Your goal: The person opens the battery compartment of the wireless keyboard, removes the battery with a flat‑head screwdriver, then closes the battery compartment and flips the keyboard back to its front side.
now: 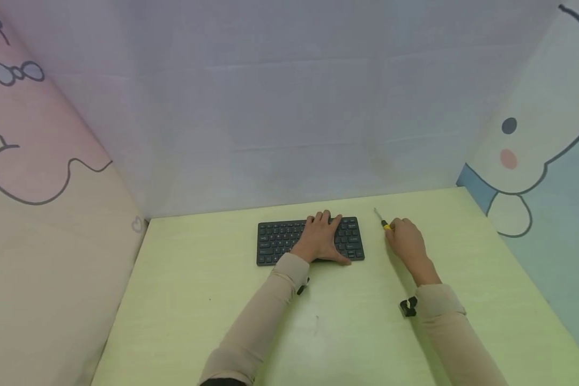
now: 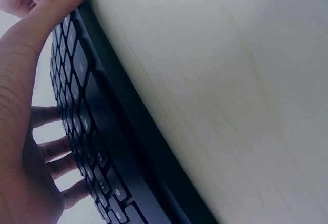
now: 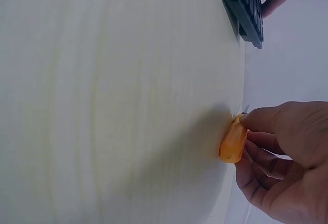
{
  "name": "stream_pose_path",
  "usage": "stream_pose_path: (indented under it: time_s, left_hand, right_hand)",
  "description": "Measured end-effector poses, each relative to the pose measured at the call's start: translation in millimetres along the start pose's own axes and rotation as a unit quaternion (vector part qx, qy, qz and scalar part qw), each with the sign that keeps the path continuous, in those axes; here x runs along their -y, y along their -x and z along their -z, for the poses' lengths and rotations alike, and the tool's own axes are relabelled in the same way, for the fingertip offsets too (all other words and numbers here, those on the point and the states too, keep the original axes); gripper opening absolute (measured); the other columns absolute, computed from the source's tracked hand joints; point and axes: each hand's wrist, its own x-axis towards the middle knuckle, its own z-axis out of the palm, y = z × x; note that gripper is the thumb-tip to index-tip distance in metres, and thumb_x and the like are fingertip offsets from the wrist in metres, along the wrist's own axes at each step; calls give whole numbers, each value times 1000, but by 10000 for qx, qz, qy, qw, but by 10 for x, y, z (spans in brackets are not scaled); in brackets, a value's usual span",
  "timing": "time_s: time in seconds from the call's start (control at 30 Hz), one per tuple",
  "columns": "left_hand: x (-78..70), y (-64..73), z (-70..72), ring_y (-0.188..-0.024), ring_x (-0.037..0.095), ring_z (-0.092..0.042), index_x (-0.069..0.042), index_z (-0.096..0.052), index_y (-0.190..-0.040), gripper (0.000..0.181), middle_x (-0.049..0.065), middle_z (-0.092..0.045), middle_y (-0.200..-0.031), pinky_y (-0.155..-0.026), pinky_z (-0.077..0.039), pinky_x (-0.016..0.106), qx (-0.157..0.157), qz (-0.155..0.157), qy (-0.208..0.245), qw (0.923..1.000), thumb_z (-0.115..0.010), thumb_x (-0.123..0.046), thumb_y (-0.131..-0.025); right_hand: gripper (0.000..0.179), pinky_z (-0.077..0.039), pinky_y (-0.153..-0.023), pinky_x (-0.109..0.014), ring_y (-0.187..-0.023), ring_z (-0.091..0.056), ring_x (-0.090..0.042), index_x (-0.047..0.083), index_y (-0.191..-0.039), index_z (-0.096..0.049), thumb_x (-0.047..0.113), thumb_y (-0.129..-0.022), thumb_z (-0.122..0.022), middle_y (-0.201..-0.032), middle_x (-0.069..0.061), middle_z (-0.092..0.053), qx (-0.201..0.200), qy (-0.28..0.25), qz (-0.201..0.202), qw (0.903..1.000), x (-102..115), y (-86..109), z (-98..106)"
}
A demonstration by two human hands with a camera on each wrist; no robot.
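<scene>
A black keyboard lies on the pale table, its long side across my front. My left hand spans it from near edge to far edge, right of its middle. The thumb is at the near edge, and the other fingers reach over to the far one. Right of the keyboard, my right hand pinches a screwdriver by its yellow-orange handle between thumb and fingers. Its metal shaft points away from me and slightly left, low over the table.
The pale yellow-green table ends at a plain whitish backdrop. Printed cartoon panels stand at the left and right sides. Black wrist cameras hang beneath both cuffs.
</scene>
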Motion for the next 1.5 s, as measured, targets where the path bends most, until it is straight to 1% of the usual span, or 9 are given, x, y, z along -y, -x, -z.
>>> stream_pose_path:
  time_s: [0.17,0.23,0.53,0.67,0.93,1.1,1.3,1.37,1.5]
  left_hand:
    - [10,2,1,-129,24,-46,-24,-30,-162,126,9,-42,-151,-105,-41,45,-153,-100,-91,9998,-70,-90,-62]
    - [13,5,8,-128,23,-46,-24,-29,-162,127,9,-43,-151,-103,-42,45,-184,-119,-162,9996,-68,-92,-62]
    - [48,21,166,-131,24,-46,-24,-29,-162,129,8,-42,-150,-106,-43,46,-460,-150,-295,9984,-65,-95,-60]
    - [68,37,238,-134,25,-45,-25,-28,-162,130,8,-41,-151,-107,-43,47,-564,-158,-311,9978,-64,-96,-59]
    - [91,106,415,-136,27,-46,-24,-27,-163,130,8,-41,-152,-108,-44,49,-696,-195,-230,9971,-64,-95,-61]
    - [101,144,507,-138,27,-45,-25,-27,-163,130,8,-41,-153,-111,-43,51,-773,-228,-163,9966,-64,-96,-61]
    - [102,198,613,-134,25,-47,-25,-27,-163,131,7,-42,-151,-108,-46,49,-927,-238,-66,9954,-64,-96,-60]
    - [102,222,657,-133,26,-48,-24,-27,-163,131,7,-43,-150,-107,-46,49,-986,-262,-1,9948,-66,-95,-60]
    - [94,277,763,-136,28,-47,-24,-26,-163,130,8,-43,-151,-110,-46,52,-1017,-257,254,9942,-69,-92,-60]
  right_hand:
    - [31,-57,-74,-51,-86,-66,-39,-16,-114,-65,10,-100,-55,-104,-33,-66,-17,105,-31,9999,3,-9,-3]
    - [31,-58,-72,-50,-84,-66,-38,-15,-114,-65,10,-100,-55,-104,-33,-67,17,120,-56,9999,-3,-12,4]
    - [33,-59,-72,-52,-85,-69,-41,-15,-117,-65,13,-100,-56,-110,-35,-68,84,12,-97,9999,-47,-62,37]
    - [32,-58,-71,-51,-83,-68,-39,-15,-115,-66,13,-100,-58,-108,-34,-69,58,-36,-73,9999,-37,-55,52]
    - [32,-59,-72,-52,-83,-69,-40,-15,-113,-67,13,-100,-58,-107,-34,-70,20,-91,-92,9999,-11,-35,79]
    - [32,-58,-71,-52,-84,-69,-41,-15,-113,-66,14,-100,-58,-108,-34,-70,76,-104,-99,9999,-15,-34,90]
    - [32,-58,-71,-51,-83,-69,-40,-15,-112,-66,14,-101,-58,-107,-33,-70,82,-153,-103,9998,-9,-37,86]
    - [32,-58,-71,-52,-83,-69,-39,-15,-112,-66,14,-101,-59,-107,-33,-70,69,-147,-114,9998,-5,-35,81]
    - [32,-58,-72,-52,-83,-69,-39,-15,-112,-66,15,-101,-60,-107,-33,-70,74,-133,-125,9998,-5,-27,82]
